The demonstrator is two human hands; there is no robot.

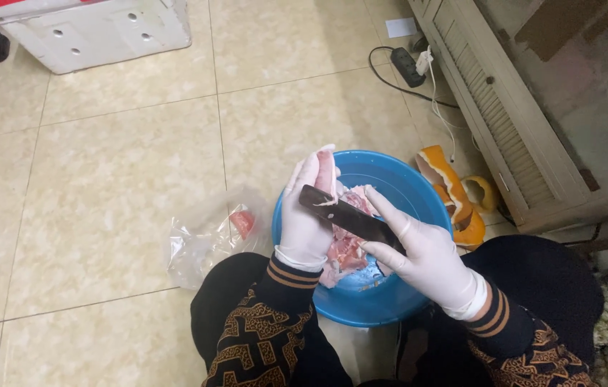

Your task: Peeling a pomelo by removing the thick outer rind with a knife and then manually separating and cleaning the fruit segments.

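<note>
Knife handle hidden in right hand; white box cut off at top edge.

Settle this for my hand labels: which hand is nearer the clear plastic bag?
Left. The left hand holds meat just right of the plastic bag; the right hand, gripping the knife, is farther right.

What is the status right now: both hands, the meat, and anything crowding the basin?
Left hand shut on raw meat over blue basin. Right hand shut on dark knife, blade against meat. Plastic bag left of basin, orange peel right.
</note>
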